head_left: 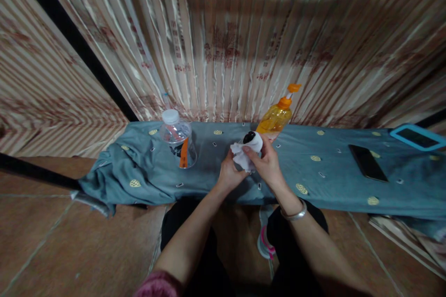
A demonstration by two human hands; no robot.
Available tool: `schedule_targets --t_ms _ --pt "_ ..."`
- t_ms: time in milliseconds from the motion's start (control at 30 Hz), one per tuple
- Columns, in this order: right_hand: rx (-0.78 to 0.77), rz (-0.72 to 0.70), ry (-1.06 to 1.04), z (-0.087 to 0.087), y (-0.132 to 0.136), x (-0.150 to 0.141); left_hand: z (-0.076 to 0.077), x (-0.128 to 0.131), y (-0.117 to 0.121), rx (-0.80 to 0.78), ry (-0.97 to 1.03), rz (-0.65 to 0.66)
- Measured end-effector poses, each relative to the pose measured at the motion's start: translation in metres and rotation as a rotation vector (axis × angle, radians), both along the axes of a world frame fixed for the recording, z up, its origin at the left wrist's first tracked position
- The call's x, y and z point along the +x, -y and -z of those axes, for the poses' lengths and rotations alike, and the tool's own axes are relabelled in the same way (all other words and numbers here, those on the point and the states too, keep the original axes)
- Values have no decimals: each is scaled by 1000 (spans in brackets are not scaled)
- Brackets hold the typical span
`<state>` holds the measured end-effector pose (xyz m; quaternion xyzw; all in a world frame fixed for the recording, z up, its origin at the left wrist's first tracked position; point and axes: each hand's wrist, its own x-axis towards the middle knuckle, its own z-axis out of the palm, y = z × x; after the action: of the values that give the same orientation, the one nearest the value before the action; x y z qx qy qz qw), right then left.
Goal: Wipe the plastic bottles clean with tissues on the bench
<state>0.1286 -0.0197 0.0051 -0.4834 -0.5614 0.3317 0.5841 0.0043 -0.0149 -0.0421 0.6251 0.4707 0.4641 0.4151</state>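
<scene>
Both my hands meet over the cloth-covered surface, around a small rounded object with a shiny black top (249, 137). A crumpled white tissue (243, 154) is pressed against that object, whose kind I cannot make out. My left hand (231, 171) grips it from the left and below. On the right, my right hand (267, 162) has its thumb on the white tissue and its fingers curled behind. Just beyond the right hand stands a pump bottle (275, 120) of yellow-orange liquid with an orange pump top. To the left is a clear plastic bottle (178, 141) with a white cap and orange-black label.
A grey-green patterned cloth (216, 185) covers the long narrow surface. Towards its right end lie a dark phone (368, 163) and a blue-framed tablet-like thing (418, 137). Behind hangs a pleated curtain (226, 46); a black pole (76, 37) slants at the left.
</scene>
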Motion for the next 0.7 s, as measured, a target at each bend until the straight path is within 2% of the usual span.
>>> schedule_targets --t_ms 100,367,700 --pt "-21 -8 53 5 2 -8 4 1 1 34 -9 34" --pt "66 82 179 12 8 -12 8 0 6 146 9 114" --pt "31 65 169 20 15 -14 11 -1 9 126 -19 114"
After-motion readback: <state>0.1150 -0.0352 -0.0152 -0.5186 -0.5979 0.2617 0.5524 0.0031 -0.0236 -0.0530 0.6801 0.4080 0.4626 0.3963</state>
